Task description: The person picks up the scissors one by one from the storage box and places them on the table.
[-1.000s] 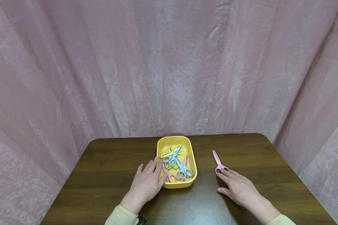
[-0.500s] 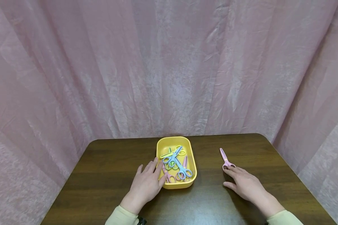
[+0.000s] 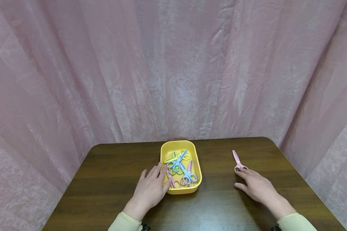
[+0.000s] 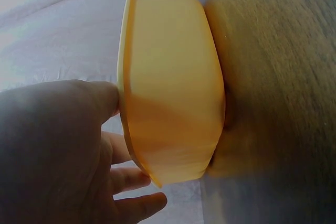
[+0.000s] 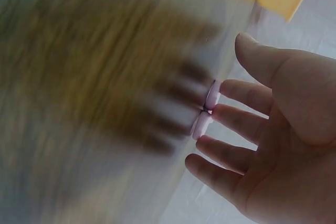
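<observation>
A yellow tray (image 3: 199,160) stands mid-table with several scissors in it. Two blue pairs lie over the others: one across the middle (image 3: 179,159), one lower right (image 3: 187,173). Yellow scissors (image 3: 171,159), green handles and pink scissors (image 3: 170,176) show around them. My left hand (image 3: 150,189) rests at the tray's left rim, fingers extended; the left wrist view shows the tray's outer wall (image 4: 173,77) beside the fingers. To the right, my right hand (image 3: 257,186) touches the handle loops of separate pink scissors (image 3: 238,163) with straight fingertips, as the right wrist view (image 5: 201,125) also shows.
The brown wooden table (image 3: 115,173) has rounded far corners. Pink velvety curtains (image 3: 173,70) hang behind it and along both sides. Light-coloured sleeves (image 3: 296,222) cover both forearms.
My right hand has slid the separate pink scissors to the right and slightly away across the table. The left hand and the tray have stayed in place.
</observation>
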A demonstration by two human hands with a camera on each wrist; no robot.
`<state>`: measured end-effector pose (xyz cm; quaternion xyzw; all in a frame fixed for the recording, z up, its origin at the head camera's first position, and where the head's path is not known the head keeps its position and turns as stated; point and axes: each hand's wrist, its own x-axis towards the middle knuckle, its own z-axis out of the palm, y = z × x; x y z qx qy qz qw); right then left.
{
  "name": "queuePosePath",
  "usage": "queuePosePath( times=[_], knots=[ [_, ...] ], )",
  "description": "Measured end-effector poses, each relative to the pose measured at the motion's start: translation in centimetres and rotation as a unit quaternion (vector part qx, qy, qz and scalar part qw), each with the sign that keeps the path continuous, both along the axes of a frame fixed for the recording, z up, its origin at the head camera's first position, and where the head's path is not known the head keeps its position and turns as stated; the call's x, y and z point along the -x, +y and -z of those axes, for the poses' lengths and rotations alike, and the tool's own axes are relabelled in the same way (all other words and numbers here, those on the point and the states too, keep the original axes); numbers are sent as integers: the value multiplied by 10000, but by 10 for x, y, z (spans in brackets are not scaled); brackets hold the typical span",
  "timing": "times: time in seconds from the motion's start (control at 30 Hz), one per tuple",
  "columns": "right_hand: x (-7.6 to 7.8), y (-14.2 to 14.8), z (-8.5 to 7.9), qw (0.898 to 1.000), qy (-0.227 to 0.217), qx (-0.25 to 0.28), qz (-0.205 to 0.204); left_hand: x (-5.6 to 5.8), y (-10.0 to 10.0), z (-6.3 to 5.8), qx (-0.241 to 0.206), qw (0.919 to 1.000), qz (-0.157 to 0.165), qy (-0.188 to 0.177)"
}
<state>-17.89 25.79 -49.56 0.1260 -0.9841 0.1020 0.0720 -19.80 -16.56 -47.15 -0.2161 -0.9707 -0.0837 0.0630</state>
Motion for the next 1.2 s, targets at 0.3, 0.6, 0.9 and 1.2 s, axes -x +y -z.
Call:
queuePosePath(
  times=[0.3,0.6,0.9,1.2],
  knots=[
    [3,16,0,9999,-24,68,133,0,0,1,2,10000,-5,-11],
    [10,34,2,9999,94,-44,131,2,0,2,5,10000,19,-64],
    [18,53,-2,9995,-113,14,300,2,0,5,-3,10000,0,-78],
    [26,72,-1,9988,-184,133,436,2,0,5,34,10000,-7,-61]
  ],
)
